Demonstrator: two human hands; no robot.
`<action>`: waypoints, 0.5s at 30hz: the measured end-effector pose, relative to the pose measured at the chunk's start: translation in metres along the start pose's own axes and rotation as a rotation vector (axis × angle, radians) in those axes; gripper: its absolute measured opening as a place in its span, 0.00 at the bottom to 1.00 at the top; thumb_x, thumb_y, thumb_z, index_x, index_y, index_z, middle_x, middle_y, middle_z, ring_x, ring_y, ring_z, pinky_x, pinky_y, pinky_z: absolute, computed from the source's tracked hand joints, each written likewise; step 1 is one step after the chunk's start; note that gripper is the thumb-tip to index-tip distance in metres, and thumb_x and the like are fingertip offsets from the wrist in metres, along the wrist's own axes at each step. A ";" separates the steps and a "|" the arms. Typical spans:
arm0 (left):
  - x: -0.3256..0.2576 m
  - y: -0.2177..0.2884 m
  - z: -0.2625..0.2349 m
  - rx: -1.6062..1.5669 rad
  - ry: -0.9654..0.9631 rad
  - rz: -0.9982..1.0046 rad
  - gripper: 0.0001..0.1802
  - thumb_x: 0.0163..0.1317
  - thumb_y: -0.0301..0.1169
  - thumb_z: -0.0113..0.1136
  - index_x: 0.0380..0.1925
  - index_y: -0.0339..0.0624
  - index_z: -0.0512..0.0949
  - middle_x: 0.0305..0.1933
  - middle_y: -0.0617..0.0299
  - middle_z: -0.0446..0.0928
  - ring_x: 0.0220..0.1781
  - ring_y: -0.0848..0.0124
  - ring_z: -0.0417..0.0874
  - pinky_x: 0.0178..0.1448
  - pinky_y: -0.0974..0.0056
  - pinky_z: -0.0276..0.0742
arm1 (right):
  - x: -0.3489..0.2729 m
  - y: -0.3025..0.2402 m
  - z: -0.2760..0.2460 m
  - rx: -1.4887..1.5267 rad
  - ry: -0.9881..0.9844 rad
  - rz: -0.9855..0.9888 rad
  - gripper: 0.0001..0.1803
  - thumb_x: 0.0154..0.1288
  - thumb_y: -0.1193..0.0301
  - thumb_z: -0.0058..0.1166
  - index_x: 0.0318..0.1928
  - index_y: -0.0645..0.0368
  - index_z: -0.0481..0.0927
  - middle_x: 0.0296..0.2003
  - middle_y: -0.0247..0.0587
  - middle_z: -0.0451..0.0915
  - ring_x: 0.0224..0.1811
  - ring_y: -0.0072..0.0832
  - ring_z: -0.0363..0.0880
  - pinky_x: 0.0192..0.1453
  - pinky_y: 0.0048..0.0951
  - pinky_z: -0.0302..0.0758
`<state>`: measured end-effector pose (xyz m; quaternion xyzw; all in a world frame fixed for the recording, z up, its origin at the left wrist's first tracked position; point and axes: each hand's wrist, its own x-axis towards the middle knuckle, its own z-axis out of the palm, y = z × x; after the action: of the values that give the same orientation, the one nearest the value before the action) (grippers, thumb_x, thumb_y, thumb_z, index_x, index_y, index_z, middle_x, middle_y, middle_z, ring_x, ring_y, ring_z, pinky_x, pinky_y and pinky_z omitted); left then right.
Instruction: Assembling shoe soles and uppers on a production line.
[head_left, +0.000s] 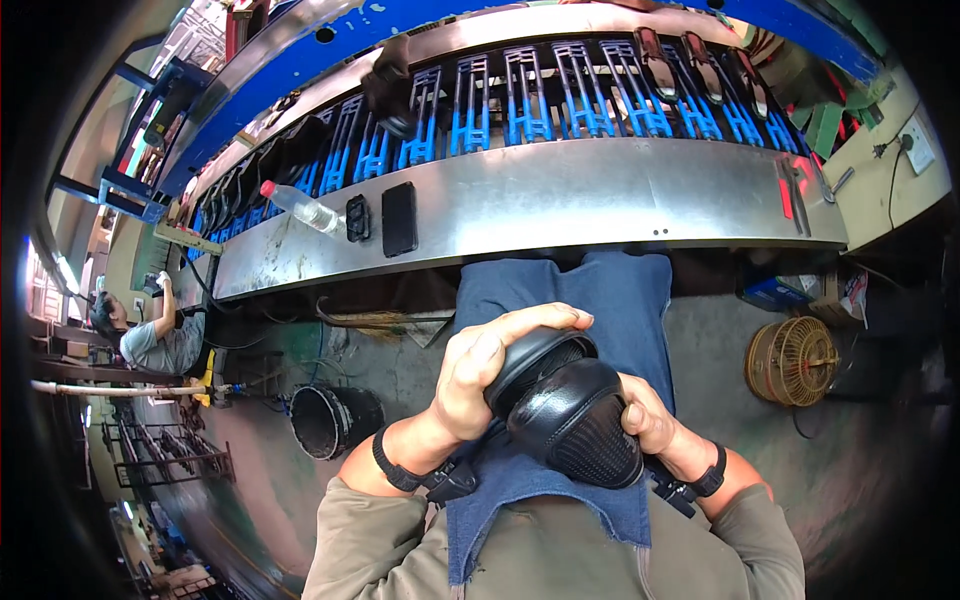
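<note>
Over my lap I hold two black leather shoes close together. My left hand (472,372) is closed around one black shoe (522,362), its fingers over the far side. In front of that, nearer to me, the other black shoe (568,418) shows a glossy rounded part and a textured, perforated-looking panel. My right hand (648,415) grips this nearer shoe from the right, thumb pressed on its side. The two shoes overlap and seem to touch. Much of the farther shoe is hidden behind the nearer one and my left hand.
Ahead runs a metal ledge (560,190) with a plastic bottle (305,208), a phone (399,219) and tools (795,200). Behind it, a conveyor of blue racks (525,105) carries several shoes. A black bucket (335,420), a round fan (795,362) and another person (160,335) are around.
</note>
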<state>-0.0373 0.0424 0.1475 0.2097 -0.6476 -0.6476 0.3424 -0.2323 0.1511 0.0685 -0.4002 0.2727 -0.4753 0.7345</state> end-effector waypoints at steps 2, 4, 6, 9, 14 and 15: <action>0.001 0.005 0.006 -0.002 0.016 -0.021 0.42 0.70 0.57 0.31 0.54 0.26 0.78 0.56 0.37 0.80 0.62 0.45 0.80 0.68 0.47 0.74 | -0.002 0.003 -0.005 -0.042 0.018 -0.023 0.62 0.57 0.23 0.51 0.67 0.72 0.69 0.58 0.51 0.80 0.61 0.34 0.80 0.65 0.34 0.75; 0.001 0.004 0.006 -0.020 -0.033 0.071 0.37 0.73 0.48 0.32 0.58 0.23 0.76 0.61 0.38 0.79 0.64 0.51 0.80 0.71 0.53 0.71 | -0.005 0.002 -0.008 -0.010 0.009 -0.040 0.57 0.60 0.28 0.52 0.68 0.73 0.68 0.60 0.52 0.78 0.62 0.34 0.78 0.66 0.34 0.73; 0.003 0.004 0.007 -0.009 -0.034 0.063 0.36 0.73 0.47 0.33 0.58 0.23 0.76 0.61 0.37 0.79 0.64 0.50 0.79 0.71 0.53 0.70 | -0.007 0.001 -0.010 0.023 -0.006 -0.054 0.53 0.64 0.34 0.53 0.68 0.73 0.67 0.61 0.53 0.76 0.63 0.34 0.76 0.67 0.34 0.71; 0.002 0.003 0.010 -0.006 -0.031 0.055 0.36 0.73 0.47 0.33 0.58 0.23 0.76 0.61 0.37 0.78 0.64 0.50 0.79 0.71 0.52 0.70 | -0.009 -0.002 -0.010 -0.001 0.014 -0.030 0.53 0.64 0.34 0.52 0.68 0.73 0.68 0.61 0.52 0.76 0.63 0.34 0.76 0.67 0.34 0.71; 0.001 0.004 0.013 -0.015 -0.024 0.061 0.36 0.73 0.47 0.34 0.58 0.24 0.76 0.62 0.38 0.78 0.65 0.50 0.79 0.72 0.52 0.70 | -0.011 -0.006 -0.009 -0.058 0.024 -0.044 0.51 0.65 0.33 0.50 0.67 0.72 0.70 0.59 0.51 0.78 0.61 0.33 0.77 0.65 0.34 0.72; 0.001 0.004 0.013 -0.003 -0.031 0.059 0.36 0.73 0.47 0.34 0.58 0.24 0.76 0.62 0.38 0.78 0.65 0.50 0.79 0.72 0.52 0.70 | -0.011 -0.006 -0.009 -0.059 0.024 -0.045 0.51 0.65 0.33 0.50 0.67 0.72 0.70 0.59 0.51 0.78 0.61 0.33 0.77 0.65 0.34 0.72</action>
<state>-0.0468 0.0506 0.1530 0.1799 -0.6577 -0.6415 0.3515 -0.2468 0.1571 0.0690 -0.4220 0.2863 -0.4883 0.7082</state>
